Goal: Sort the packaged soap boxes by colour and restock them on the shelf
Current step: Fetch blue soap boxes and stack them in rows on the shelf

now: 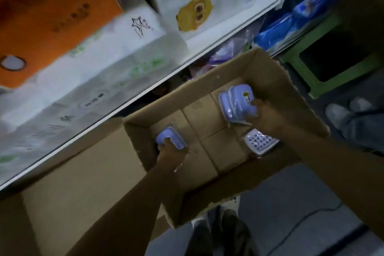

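An open cardboard carton (270,81) stands on the floor below the shelf. Inside it, my left hand (169,151) grips one lilac plastic-wrapped soap box (166,137) near the carton's left wall. My right hand (264,116) holds a stack of lilac wrapped soap boxes (234,102) at the carton's far right. A third soap box (257,141) lies on the carton floor with its white perforated side up, just below my right hand. The white shelf edge (128,97) runs diagonally above the carton.
An orange box (47,16) and white wrapped packs (93,81) fill the shelf. Blue packages (291,25) lie on a lower level. A green stool (332,64) stands at right, with another person's shoes (340,110) beside it. A larger cardboard box (83,183) sits at left; my feet (218,235) show below.
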The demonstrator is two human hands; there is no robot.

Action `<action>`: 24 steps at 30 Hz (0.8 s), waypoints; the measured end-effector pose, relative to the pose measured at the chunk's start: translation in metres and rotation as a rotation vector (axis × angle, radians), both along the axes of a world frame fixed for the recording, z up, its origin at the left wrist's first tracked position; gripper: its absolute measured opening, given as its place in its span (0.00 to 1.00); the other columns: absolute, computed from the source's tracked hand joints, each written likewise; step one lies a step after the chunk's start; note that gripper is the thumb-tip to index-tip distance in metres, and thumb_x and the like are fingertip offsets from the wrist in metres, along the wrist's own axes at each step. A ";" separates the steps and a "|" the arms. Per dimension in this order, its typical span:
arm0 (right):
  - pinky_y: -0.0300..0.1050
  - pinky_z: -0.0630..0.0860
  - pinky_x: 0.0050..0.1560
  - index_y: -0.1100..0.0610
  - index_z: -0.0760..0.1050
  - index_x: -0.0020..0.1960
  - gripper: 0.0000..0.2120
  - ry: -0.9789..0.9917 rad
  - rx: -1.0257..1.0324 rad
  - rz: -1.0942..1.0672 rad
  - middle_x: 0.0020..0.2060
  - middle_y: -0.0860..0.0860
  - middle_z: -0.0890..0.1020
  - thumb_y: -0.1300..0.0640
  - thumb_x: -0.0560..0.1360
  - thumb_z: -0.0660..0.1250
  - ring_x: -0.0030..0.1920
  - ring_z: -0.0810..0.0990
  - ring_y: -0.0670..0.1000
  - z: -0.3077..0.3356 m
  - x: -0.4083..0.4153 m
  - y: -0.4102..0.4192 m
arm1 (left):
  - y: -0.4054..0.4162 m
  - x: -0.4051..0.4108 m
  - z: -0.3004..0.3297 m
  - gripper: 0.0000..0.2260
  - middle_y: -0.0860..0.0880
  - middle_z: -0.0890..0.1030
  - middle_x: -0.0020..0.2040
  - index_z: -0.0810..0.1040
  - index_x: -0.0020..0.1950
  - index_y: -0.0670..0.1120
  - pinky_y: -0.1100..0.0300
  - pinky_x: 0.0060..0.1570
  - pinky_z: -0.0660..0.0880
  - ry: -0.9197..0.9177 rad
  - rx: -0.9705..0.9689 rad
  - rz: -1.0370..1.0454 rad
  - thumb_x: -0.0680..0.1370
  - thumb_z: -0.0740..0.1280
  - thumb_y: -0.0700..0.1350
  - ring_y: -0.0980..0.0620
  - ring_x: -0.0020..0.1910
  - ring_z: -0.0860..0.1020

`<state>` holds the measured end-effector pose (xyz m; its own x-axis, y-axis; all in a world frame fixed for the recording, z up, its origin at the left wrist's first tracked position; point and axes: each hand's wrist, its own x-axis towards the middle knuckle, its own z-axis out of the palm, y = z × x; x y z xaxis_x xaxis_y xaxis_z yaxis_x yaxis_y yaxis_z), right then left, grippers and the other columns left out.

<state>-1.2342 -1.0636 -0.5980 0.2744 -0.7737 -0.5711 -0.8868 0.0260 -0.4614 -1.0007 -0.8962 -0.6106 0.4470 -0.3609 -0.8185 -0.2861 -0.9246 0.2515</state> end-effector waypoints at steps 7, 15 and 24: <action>0.55 0.62 0.68 0.56 0.54 0.77 0.39 0.094 -0.024 -0.113 0.71 0.65 0.59 0.42 0.74 0.68 0.68 0.63 0.69 -0.074 0.027 -0.047 | -0.006 0.001 -0.080 0.39 0.37 0.52 0.79 0.49 0.80 0.43 0.42 0.72 0.57 -0.168 0.012 0.223 0.78 0.66 0.56 0.35 0.76 0.56; 0.54 0.60 0.72 0.48 0.42 0.79 0.50 0.006 0.126 -0.246 0.76 0.62 0.55 0.50 0.71 0.75 0.74 0.59 0.64 -0.110 0.035 -0.062 | 0.002 -0.006 -0.116 0.50 0.36 0.42 0.78 0.36 0.79 0.44 0.45 0.67 0.65 -0.246 -0.021 0.131 0.75 0.72 0.54 0.32 0.74 0.56; 0.60 0.71 0.66 0.49 0.60 0.75 0.47 -0.292 0.207 -0.511 0.70 0.51 0.71 0.46 0.62 0.80 0.67 0.71 0.56 -0.040 0.055 0.005 | 0.003 -0.006 -0.023 0.52 0.44 0.69 0.71 0.42 0.80 0.50 0.55 0.58 0.70 0.124 -0.313 0.506 0.71 0.77 0.44 0.42 0.66 0.72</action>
